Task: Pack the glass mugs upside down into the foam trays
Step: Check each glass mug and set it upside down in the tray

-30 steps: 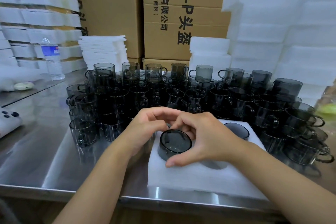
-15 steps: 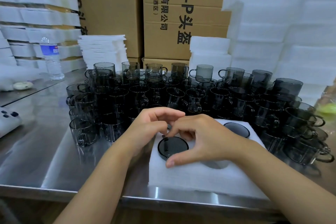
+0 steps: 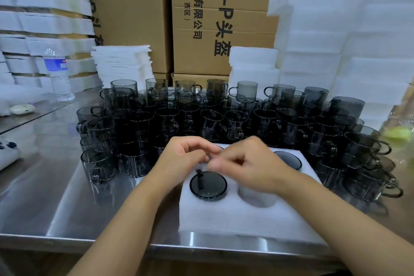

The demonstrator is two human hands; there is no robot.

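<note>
**A:** Fig. 1, head view. Where do the packed pieces sit?

**B:** In the foam tray [image 3: 246, 226], at the near edge of the steel table [image 3: 44, 186]. One inverted mug [image 3: 208, 184] is sunk base-up in the near-left pocket, and a second mug [image 3: 287, 159] fills the far-right one. The near-right empty pocket [image 3: 257, 197] lies just beside the first. The far-left pocket is mostly hidden under the hands.

**A:** And the hands?

**B:** The left hand [image 3: 186, 159] and the right hand [image 3: 257, 166] meet above the tray's far half with their fingers curled inward. A dark sliver shows between them, but motion blur makes it impossible to tell whether either hand pinches anything.

**A:** On which relation does the next move depend?

**B:** Probably on the loose mugs [image 3: 322, 141]. They stand mouth-up beyond the tray and to its right, with their long axes vertical. The right hand is nearer both to them and to the empty pocket (which lies directly below its wrist). Any mug picked up must be turned end over end before it is seated.
</note>
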